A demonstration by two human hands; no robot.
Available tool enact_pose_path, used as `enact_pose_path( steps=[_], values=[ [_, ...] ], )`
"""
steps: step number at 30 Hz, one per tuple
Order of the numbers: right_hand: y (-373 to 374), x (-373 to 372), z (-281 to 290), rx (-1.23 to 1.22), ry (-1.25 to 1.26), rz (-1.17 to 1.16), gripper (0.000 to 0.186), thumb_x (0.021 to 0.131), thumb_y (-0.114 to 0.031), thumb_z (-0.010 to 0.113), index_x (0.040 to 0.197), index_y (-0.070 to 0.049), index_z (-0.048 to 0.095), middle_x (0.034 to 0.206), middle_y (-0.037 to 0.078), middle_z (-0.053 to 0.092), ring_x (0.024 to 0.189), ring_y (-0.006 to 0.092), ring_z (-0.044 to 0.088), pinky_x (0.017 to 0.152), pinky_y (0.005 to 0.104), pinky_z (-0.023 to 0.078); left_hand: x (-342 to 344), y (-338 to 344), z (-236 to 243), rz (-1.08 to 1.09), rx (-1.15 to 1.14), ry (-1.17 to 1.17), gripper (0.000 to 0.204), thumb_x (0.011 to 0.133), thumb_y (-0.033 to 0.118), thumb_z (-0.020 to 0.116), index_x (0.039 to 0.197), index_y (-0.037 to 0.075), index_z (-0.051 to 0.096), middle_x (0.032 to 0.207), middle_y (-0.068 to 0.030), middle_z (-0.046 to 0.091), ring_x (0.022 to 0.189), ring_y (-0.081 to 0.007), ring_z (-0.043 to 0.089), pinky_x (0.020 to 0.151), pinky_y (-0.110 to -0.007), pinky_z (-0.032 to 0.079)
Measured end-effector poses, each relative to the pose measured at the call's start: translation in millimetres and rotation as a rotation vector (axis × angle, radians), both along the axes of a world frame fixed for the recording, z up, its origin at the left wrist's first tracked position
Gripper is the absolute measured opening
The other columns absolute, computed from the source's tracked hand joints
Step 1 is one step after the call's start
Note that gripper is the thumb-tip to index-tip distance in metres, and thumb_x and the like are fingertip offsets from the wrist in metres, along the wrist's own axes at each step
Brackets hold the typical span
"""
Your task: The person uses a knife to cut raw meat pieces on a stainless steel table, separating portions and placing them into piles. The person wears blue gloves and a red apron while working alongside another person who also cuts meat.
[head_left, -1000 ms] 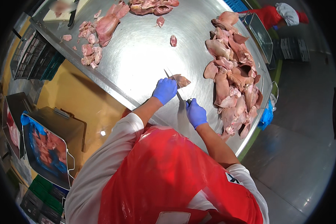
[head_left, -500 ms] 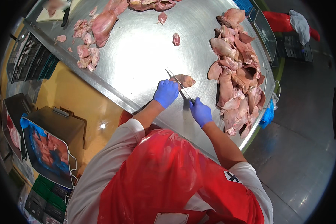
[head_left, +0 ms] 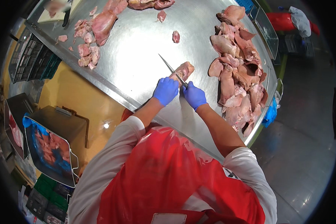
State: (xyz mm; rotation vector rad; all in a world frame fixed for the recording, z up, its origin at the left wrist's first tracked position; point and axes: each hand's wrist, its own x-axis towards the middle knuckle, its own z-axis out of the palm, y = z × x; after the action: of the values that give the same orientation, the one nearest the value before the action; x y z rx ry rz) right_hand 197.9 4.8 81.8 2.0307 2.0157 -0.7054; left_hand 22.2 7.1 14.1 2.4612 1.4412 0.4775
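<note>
My left hand [head_left: 165, 91], in a blue glove, is closed on the near end of a small piece of skin-on meat [head_left: 187, 69] lying on the steel table. The cut side of that piece shows pink and pale. In my right hand [head_left: 195, 96], also gloved in blue, is a knife [head_left: 166, 63] with a long thin blade. Its blade lies across the meat just beyond my left fingers, with the tip pointing to the far left. Glove and meat partly hide each other, so the depth of the blade cannot be told.
Skin-on meat pieces [head_left: 235, 71] are heaped along the right side of the steel table [head_left: 138, 48]. Trimmings [head_left: 89, 54] and a larger piece [head_left: 104, 26] lie at the left. A second knife [head_left: 66, 18] rests by a cutting board. A lined metal bin [head_left: 50, 145] stands lower left.
The meat has been turned so its far end points up and its cut side shows. My right hand has moved up and left with the knife, bringing the blade across the piece.
</note>
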Motion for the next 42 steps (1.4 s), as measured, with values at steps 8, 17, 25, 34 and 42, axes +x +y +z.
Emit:
enact_pose_path(
  steps=[8, 17, 25, 34, 42],
  values=[
    [-135, 80, 34, -0.114, -0.132, -0.138, 0.040, 0.103, -0.042, 0.053, 0.109, -0.002, 0.054, 0.084, 0.029, 0.071, 0.080, 0.0496, 0.069, 0.073, 0.0586, 0.054, -2, -7, -1, -0.001, -0.027, -0.041, 0.017, 0.091, 0.025, 0.062, 0.095, 0.008, 0.064, 0.089, -0.0119, 0.066, 0.086, -0.0300, 0.062, 0.081, -0.046, 0.048],
    [-207, 90, 41, -0.113, -0.051, -0.220, 0.042, 0.103, -0.044, 0.051, 0.106, -0.002, 0.057, 0.083, 0.028, 0.071, 0.079, 0.0485, 0.070, 0.074, 0.0582, 0.054, -7, -26, 28, 0.198, -0.012, -0.115, 0.043, 0.089, 0.042, 0.067, 0.111, 0.004, 0.064, 0.116, -0.0187, 0.060, 0.112, -0.0356, 0.055, 0.099, -0.047, 0.045],
    [-229, 88, 33, -0.074, 0.145, -0.324, 0.044, 0.103, -0.046, 0.052, 0.106, -0.003, 0.060, 0.089, 0.030, 0.070, 0.085, 0.0500, 0.068, 0.076, 0.0584, 0.052, 20, -7, 70, 0.040, -0.450, 0.200, 0.042, 0.091, 0.039, 0.068, 0.116, 0.006, 0.062, 0.111, -0.0193, 0.060, 0.106, -0.0360, 0.060, 0.090, -0.052, 0.051],
    [-221, 71, 37, -0.032, 0.287, -0.414, 0.044, 0.102, -0.047, 0.051, 0.106, -0.004, 0.059, 0.090, 0.029, 0.070, 0.088, 0.0507, 0.067, 0.079, 0.0579, 0.052, 5, -42, 52, -0.174, -0.130, 0.097, 0.019, 0.094, 0.014, 0.059, 0.111, 0.005, 0.059, 0.104, -0.0160, 0.059, 0.100, -0.0365, 0.058, 0.087, -0.048, 0.048],
    [-177, 55, 35, -0.043, 0.212, -0.298, 0.041, 0.103, -0.044, 0.051, 0.105, -0.003, 0.058, 0.089, 0.028, 0.071, 0.084, 0.0494, 0.068, 0.077, 0.0579, 0.052, 0, -42, 32, -0.112, -0.109, -0.093, 0.022, 0.092, 0.015, 0.060, 0.112, 0.005, 0.058, 0.106, -0.0155, 0.056, 0.101, -0.0357, 0.055, 0.091, -0.048, 0.045]
  ],
)
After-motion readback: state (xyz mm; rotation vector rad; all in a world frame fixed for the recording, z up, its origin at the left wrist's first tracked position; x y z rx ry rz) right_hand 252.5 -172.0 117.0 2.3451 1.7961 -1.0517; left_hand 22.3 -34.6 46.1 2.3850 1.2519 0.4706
